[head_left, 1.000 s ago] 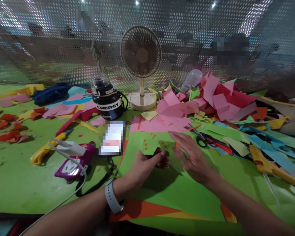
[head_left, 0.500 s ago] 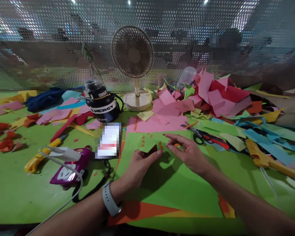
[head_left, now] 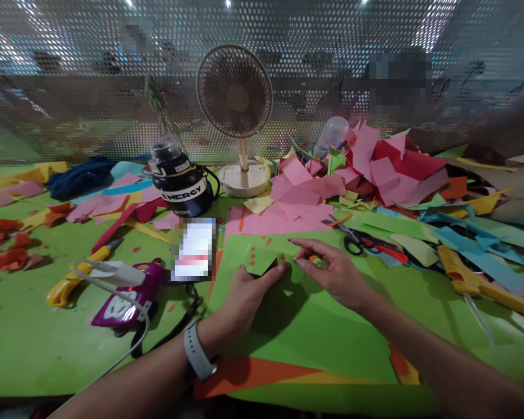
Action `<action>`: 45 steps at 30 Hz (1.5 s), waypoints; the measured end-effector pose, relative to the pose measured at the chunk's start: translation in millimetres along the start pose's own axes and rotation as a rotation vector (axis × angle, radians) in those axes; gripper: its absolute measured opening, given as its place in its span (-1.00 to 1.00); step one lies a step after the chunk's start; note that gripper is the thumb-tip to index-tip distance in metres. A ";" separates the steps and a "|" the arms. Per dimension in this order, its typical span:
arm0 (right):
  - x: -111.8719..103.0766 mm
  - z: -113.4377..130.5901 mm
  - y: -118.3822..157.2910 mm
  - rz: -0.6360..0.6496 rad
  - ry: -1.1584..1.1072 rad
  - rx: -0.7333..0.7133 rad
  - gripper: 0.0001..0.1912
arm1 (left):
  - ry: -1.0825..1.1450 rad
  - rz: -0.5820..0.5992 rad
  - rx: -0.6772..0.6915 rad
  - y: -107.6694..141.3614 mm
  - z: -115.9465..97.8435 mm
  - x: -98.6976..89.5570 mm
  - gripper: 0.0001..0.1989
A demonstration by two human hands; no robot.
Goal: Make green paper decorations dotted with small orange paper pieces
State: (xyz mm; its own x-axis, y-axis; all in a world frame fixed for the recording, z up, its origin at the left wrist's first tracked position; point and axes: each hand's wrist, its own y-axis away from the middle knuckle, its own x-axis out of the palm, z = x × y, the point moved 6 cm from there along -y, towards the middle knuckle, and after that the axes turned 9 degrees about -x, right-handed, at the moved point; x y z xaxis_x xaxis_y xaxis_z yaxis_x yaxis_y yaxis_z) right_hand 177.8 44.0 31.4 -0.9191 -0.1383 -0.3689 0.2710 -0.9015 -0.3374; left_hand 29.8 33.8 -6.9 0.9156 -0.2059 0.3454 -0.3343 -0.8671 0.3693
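My left hand (head_left: 248,299) is closed, thumb on top, around a small folded piece of paper (head_left: 266,267), green on its lit face and dark at the edge. To its right my right hand (head_left: 325,267) hovers with the index finger stretched out and the thumb and another fingertip close together. Whatever may be between those tips is too small to make out. Beneath both hands lies a large green sheet (head_left: 314,331). Tiny orange paper bits (head_left: 252,256) are dotted on it just beyond my hands.
Left of the sheet are a phone (head_left: 194,250), a purple device with a white plug (head_left: 128,299) and a yellow-handled tool (head_left: 76,279). A bottle (head_left: 181,186) and a fan (head_left: 236,96) stand behind. Scissors (head_left: 358,238), a yellow glue gun (head_left: 467,273) and heaped paper scraps (head_left: 375,169) lie right.
The folded paper in my left hand has tilted, so a green face now shows where it looked dark. Both hands stay almost in place.
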 end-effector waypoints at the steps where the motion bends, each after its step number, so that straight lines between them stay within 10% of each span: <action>1: 0.2 -0.4 -0.1 0.001 -0.005 0.004 -0.61 | 0.009 0.001 -0.003 -0.3 0.1 0.0 -0.78; 33: 2.7 -7.5 -4.6 -0.062 -0.282 0.257 -0.19 | 0.004 0.008 -0.030 -3.7 0.9 2.8 -0.78; 40: -31.8 12.6 -13.5 -0.235 -0.226 0.135 -0.65 | -0.087 -0.081 -0.018 -4.7 -1.3 -5.0 -0.86; 45: -47.4 27.4 -13.1 -0.250 -0.243 0.115 -0.55 | -0.129 -0.075 0.027 -1.9 -5.1 -3.8 -0.86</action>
State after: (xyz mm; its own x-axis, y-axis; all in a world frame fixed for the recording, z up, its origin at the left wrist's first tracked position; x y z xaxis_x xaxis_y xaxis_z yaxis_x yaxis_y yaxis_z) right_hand 210.0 51.1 77.1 -0.9978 0.0108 -0.0661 0.0086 -0.9582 -0.2861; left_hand 25.8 38.5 -4.6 0.9594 -0.1955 0.2032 -0.2596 -0.8936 0.3661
